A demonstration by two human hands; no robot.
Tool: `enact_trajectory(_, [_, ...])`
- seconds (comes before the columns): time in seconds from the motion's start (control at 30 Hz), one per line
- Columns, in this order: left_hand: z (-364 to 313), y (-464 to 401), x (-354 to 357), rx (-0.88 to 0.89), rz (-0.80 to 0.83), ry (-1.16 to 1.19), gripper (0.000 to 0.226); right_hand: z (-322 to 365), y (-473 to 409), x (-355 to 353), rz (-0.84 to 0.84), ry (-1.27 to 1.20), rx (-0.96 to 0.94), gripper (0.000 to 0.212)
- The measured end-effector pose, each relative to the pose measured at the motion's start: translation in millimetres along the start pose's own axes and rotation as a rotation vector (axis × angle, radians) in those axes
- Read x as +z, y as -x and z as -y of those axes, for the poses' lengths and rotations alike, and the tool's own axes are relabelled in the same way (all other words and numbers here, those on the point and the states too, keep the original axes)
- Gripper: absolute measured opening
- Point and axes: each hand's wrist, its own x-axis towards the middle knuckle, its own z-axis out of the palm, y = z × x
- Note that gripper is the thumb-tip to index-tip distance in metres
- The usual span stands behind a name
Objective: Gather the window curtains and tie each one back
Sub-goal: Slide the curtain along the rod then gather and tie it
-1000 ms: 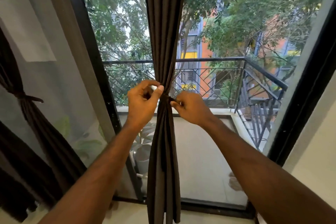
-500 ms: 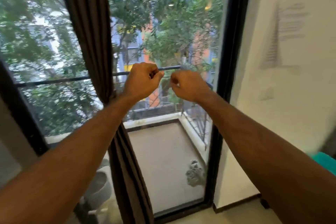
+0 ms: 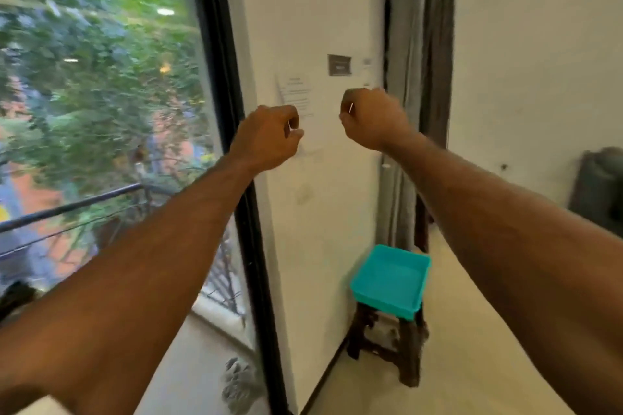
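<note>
Pale floor (image 3: 472,364), dark stool (image 3: 387,344) standing on it near the right wall corner, teal tray (image 3: 391,280) on the stool, tilted

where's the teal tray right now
In the head view it is lower right of centre: the teal tray sits on a dark stool against the white wall, below the hanging grey curtain.

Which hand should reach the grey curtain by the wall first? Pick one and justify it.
Right, probably. The right hand is raised just beside the hanging grey curtain, with nothing between them. The left hand hangs nearer the window frame, farther off.
</note>
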Motion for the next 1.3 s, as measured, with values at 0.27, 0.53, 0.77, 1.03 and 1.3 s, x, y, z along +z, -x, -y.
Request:
enact_trajectory(0.27, [-81,-68,48,0.082,0.074,0.038,0.022,-88,11,-64,-0.057,0.110,0.077,0.018])
enact_trajectory(0.53, [-153,-155,134,0.117,0.015,0.047,0.024,-214,-24,-68,-0.108,0.094,0.064,0.013])
enact_trajectory(0.77, [-220,-219,231,0.036,-0.028,0.171,0.024,-354,-48,-73,-0.084,0.038,0.041,0.011])
enact_trajectory(1.03, [-258,-288,346,-0.044,-0.009,0.281,0.021,-486,-88,-28,-0.051,-0.158,0.053,0.011])
enact_trajectory(1.3, [-232,-370,478,-0.123,-0.096,0.353,0.020,-614,-161,56,-0.070,-0.263,0.093,0.004])
